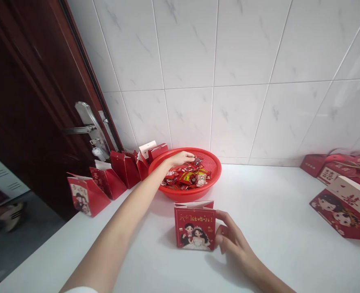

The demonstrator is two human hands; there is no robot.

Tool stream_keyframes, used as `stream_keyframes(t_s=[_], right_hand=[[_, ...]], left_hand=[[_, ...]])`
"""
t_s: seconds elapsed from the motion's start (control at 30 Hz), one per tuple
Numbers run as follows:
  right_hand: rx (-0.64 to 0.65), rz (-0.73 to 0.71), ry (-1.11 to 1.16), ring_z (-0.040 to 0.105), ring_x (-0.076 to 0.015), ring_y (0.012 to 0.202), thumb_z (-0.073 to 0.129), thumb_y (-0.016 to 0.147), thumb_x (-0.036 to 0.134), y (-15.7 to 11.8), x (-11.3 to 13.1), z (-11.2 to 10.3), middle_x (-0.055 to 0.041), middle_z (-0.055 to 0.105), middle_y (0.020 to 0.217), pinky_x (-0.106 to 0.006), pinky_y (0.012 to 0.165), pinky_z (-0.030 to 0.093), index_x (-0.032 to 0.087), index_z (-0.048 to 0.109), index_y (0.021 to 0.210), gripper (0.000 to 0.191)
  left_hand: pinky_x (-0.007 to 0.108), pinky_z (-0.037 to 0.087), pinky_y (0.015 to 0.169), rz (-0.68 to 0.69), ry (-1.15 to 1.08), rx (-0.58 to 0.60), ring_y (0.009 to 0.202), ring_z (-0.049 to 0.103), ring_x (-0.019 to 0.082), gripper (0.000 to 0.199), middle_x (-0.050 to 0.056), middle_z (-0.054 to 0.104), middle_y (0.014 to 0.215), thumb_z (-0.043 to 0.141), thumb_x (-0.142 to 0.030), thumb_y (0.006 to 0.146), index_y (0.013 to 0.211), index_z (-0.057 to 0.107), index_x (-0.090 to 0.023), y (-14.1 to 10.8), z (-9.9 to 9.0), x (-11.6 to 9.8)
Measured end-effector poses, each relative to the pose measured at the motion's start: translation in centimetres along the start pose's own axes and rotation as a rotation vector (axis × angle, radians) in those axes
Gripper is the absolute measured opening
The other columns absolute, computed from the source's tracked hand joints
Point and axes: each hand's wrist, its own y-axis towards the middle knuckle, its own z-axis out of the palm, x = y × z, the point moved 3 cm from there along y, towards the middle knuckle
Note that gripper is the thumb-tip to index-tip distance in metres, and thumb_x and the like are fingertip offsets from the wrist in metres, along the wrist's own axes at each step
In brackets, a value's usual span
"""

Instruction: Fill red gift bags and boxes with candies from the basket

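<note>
My left hand (181, 158) reaches over the rim of a red plastic basket (186, 195), its fingers closed at a small wrapped candy (197, 162) near the back. Below it lies a heap of wrapped candies (184, 178) in red, yellow and white. In front of the basket, a red paper candy box (195, 228) stands upright, printed with a cartoon bride and groom. Its top is open. My right hand (231, 237) grips the box's right edge with bent fingers; some fingertips are hidden behind it.
Several red paper boxes (99, 181) stand along the table's left edge. More red boxes (345, 207) sit at the right, one with cord handles. A tiled wall (186, 118) borders the white table (259, 203). A dark door (45, 81) and a person's shoe (12, 216) are at left.
</note>
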Motion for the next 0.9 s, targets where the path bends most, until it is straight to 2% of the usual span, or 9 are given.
stream_keyframes(t_s=[0.17, 0.23, 0.3, 0.43, 0.57, 0.7, 0.8, 0.87, 0.9], right_hand=[[-0.155, 0.034, 0.272, 0.056, -0.0163, 0.065, 0.060, 0.084, 0.061, 1.0, 0.3, -1.1, -0.0082, 0.067, 0.106, -0.032, 0.063, 0.042, 0.021, 0.060, 0.114, 0.049], [-0.169, 0.062, 0.364, 0.057, -0.0176, 0.065, 0.059, 0.083, 0.066, 1.4, 0.5, -1.6, -0.0088, 0.069, 0.100, -0.032, 0.060, 0.042, 0.021, 0.063, 0.106, 0.051], [-0.162, 0.087, 0.435, 0.057, -0.0187, 0.065, 0.059, 0.082, 0.068, 1.6, 0.8, -2.1, -0.0090, 0.070, 0.091, -0.032, 0.060, 0.043, 0.019, 0.066, 0.101, 0.053], [-0.154, 0.138, 0.552, 0.057, -0.0175, 0.062, 0.057, 0.083, 0.070, 1.7, 1.2, -3.0, -0.0090, 0.071, 0.086, -0.031, 0.060, 0.042, 0.018, 0.070, 0.099, 0.056], [-0.141, 0.131, 0.558, 0.056, -0.0164, 0.062, 0.070, 0.081, 0.056, 1.4, 1.1, -3.3, -0.0071, 0.071, 0.087, -0.031, 0.063, 0.044, 0.018, 0.070, 0.099, 0.042], [-0.152, 0.124, 0.597, 0.055, -0.0133, 0.064, 0.075, 0.081, 0.046, 1.1, 1.0, -3.1, -0.0039, 0.069, 0.089, -0.029, 0.067, 0.045, 0.020, 0.069, 0.091, 0.028], [-0.146, 0.104, 0.555, 0.054, -0.0124, 0.063, 0.083, 0.073, 0.041, 1.3, 1.2, -3.1, -0.0029, 0.067, 0.086, -0.028, 0.066, 0.045, 0.019, 0.069, 0.088, 0.029], [-0.145, 0.118, 0.535, 0.054, -0.0127, 0.062, 0.086, 0.069, 0.038, 1.5, 1.2, -3.2, -0.0031, 0.067, 0.084, -0.029, 0.066, 0.045, 0.019, 0.069, 0.088, 0.032], [-0.142, 0.125, 0.534, 0.054, -0.0128, 0.063, 0.087, 0.068, 0.037, 1.6, 1.1, -3.2, -0.0032, 0.067, 0.084, -0.029, 0.067, 0.045, 0.018, 0.068, 0.087, 0.032]], left_hand=[[0.034, 0.049, 0.095, 0.193, -0.129, 0.021, 0.103, 0.065, 0.022, 0.038, 0.010, 0.073, 0.112, 0.067, -0.044, 0.086, 0.106, 0.074, -0.012, -3.6, 3.0, -5.1], [0.034, 0.050, 0.094, 0.281, -0.151, 0.079, 0.102, 0.067, 0.023, 0.035, 0.009, 0.075, 0.109, 0.066, -0.041, 0.087, 0.104, 0.075, -0.013, -4.9, 4.5, -7.3], [0.033, 0.052, 0.091, 0.293, -0.126, 0.172, 0.100, 0.069, 0.022, 0.029, 0.008, 0.077, 0.106, 0.063, -0.034, 0.090, 0.106, 0.076, -0.014, -5.9, 6.0, -9.0], [0.027, 0.052, 0.083, 0.373, 0.095, 0.338, 0.095, 0.071, 0.019, 0.024, 0.005, 0.078, 0.105, 0.063, -0.021, 0.089, 0.108, 0.078, -0.020, -6.6, 8.6, -11.5], [0.024, 0.048, 0.067, 0.435, 0.396, 0.453, 0.080, 0.069, 0.017, 0.019, 0.004, 0.078, 0.087, 0.067, -0.018, 0.086, 0.096, 0.082, -0.023, -6.4, 10.5, -12.4], [0.021, 0.047, 0.066, 0.384, 0.379, 0.525, 0.082, 0.068, 0.015, 0.016, 0.002, 0.078, 0.089, 0.075, -0.021, 0.080, 0.092, 0.083, -0.025, -6.5, 11.2, -12.5], [0.022, 0.050, 0.075, 0.366, 0.263, 0.600, 0.089, 0.070, 0.017, 0.016, 0.002, 0.079, 0.094, 0.075, -0.027, 0.081, 0.095, 0.082, -0.025, -6.6, 10.5, -12.2], [0.024, 0.051, 0.082, 0.348, 0.165, 0.542, 0.096, 0.070, 0.019, 0.023, 0.003, 0.079, 0.101, 0.072, -0.030, 0.083, 0.102, 0.081, -0.023, -5.9, 9.1, -11.5], [0.025, 0.051, 0.085, 0.336, 0.138, 0.460, 0.099, 0.070, 0.019, 0.024, 0.004, 0.078, 0.104, 0.070, -0.030, 0.084, 0.105, 0.080, -0.022, -5.3, 8.1, -10.9]])
